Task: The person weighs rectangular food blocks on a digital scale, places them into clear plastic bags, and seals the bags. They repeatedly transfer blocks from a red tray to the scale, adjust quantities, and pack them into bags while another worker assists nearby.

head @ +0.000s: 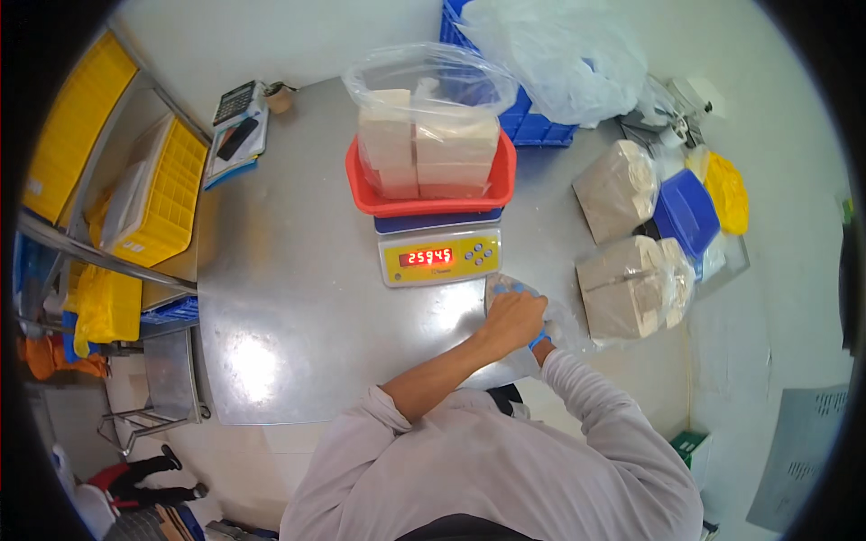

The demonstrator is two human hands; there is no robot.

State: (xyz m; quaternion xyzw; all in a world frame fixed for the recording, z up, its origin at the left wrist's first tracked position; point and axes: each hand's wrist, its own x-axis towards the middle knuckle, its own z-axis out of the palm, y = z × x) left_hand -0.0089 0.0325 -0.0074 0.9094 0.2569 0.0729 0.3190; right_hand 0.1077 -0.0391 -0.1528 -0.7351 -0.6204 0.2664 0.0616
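My left hand (517,316) is curled over a clear plastic bag (560,316) near the table's front edge, with blue coverings at its fingertips. The bag's pale contents show beyond the fingers. My right hand (541,337) is close beside it, a blue covering showing above the wrist; its fingers are mostly hidden. Just beyond my hands stands a digital scale (441,258) with lit red digits. A red plastic tray (433,205) rests on the scale. In the tray, an open clear bag (429,81) holds stacked beige blocks (454,159).
Two bagged beige stacks (619,193) (622,294) stand at the right, near a blue tub (687,211) and yellow bag (727,193). Behind is a blue crate (544,125) under plastic bags (561,54). A phone (237,138) and calculator (234,103) lie far left, near shelved yellow crates (166,196).
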